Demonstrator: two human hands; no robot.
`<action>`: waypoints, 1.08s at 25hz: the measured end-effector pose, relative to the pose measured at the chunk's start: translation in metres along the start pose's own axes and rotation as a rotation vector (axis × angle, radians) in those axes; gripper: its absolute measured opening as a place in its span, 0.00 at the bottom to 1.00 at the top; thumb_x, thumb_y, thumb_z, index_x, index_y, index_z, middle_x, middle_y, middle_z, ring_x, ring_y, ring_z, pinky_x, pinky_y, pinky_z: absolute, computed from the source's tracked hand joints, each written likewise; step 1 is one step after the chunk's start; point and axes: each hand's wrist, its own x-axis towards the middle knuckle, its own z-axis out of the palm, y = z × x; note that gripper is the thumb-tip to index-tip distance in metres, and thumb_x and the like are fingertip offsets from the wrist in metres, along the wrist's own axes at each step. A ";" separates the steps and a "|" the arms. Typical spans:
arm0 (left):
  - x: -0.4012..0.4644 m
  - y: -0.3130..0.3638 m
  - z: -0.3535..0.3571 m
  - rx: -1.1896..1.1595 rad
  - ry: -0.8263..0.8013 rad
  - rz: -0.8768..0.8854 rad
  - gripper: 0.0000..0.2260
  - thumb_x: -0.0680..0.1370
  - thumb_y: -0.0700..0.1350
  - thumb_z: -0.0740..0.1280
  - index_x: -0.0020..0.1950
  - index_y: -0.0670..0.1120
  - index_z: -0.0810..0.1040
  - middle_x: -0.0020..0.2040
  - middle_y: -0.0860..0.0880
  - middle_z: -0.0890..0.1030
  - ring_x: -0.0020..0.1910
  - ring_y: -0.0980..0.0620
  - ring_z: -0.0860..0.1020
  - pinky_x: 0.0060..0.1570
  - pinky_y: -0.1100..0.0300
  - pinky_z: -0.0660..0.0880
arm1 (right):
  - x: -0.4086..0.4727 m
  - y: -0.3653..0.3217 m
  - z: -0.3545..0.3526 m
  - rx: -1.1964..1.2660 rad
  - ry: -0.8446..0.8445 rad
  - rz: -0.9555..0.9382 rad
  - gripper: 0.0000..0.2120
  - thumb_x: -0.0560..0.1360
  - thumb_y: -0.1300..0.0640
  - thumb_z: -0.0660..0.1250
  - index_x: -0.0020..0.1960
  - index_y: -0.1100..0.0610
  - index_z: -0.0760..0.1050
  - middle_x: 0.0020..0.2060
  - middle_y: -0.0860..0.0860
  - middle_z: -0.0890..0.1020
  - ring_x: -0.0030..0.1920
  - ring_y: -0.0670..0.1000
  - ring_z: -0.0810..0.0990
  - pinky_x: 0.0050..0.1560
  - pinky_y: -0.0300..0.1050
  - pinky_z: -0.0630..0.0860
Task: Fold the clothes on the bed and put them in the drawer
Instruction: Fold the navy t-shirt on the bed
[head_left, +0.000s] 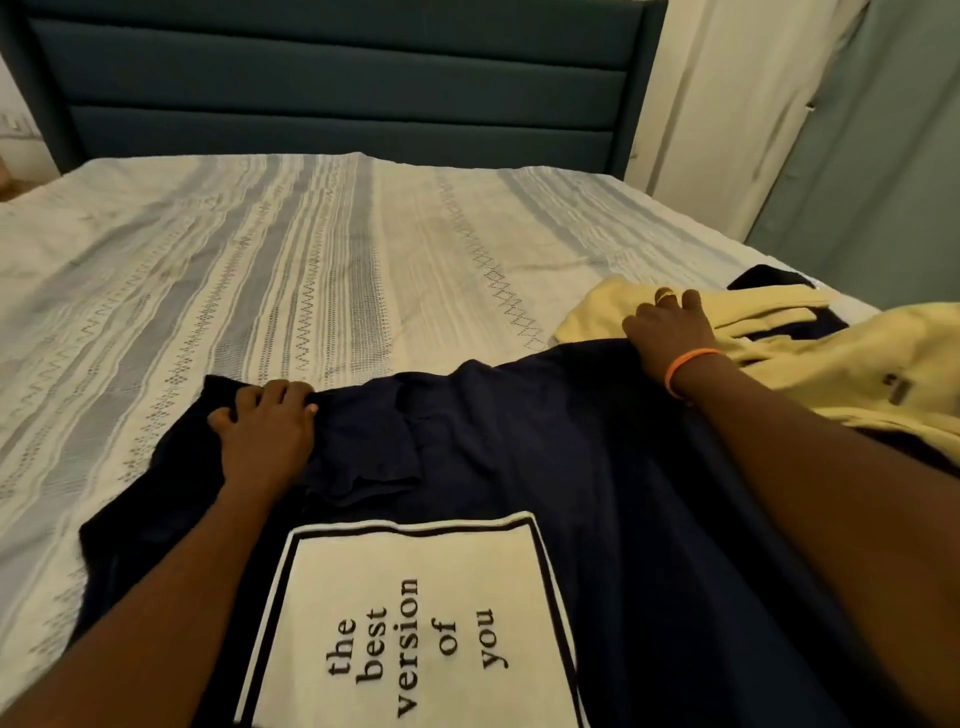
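With the navy T-shirt (597, 467) spread print-up on the bed (311, 260), left hand (265, 431) fingers clenched on its far edge and right hand (670, 327) gripping its far corner beside a yellow garment (831, 374), folding appears underway; next likely folding that edge over.

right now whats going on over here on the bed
A person is spreading a navy blue t-shirt with a white printed panel flat on the striped white bedspread. The left hand grips the shirt's far edge, and the right hand presses down at its far right corner, beside a pale yellow garment lying unfolded. No drawer is in view.
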 end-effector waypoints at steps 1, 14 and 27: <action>-0.004 0.005 -0.008 0.076 0.003 0.045 0.07 0.79 0.44 0.66 0.56 0.44 0.77 0.55 0.42 0.77 0.56 0.39 0.70 0.51 0.43 0.62 | -0.019 0.010 -0.009 0.039 0.024 0.038 0.11 0.78 0.59 0.59 0.58 0.54 0.76 0.56 0.53 0.79 0.65 0.60 0.69 0.62 0.55 0.63; -0.178 -0.038 -0.144 0.066 -0.075 0.362 0.11 0.72 0.38 0.73 0.51 0.42 0.75 0.42 0.42 0.79 0.33 0.41 0.79 0.31 0.51 0.74 | -0.254 0.050 0.024 0.291 0.394 0.038 0.05 0.65 0.61 0.65 0.39 0.56 0.78 0.36 0.56 0.76 0.40 0.61 0.76 0.42 0.53 0.62; -0.217 -0.036 -0.159 0.365 -0.405 0.313 0.19 0.76 0.45 0.64 0.66 0.49 0.70 0.61 0.48 0.73 0.58 0.46 0.74 0.52 0.51 0.71 | -0.301 0.062 0.029 0.207 -0.224 -0.035 0.10 0.73 0.59 0.66 0.52 0.53 0.80 0.53 0.53 0.81 0.57 0.59 0.77 0.57 0.52 0.69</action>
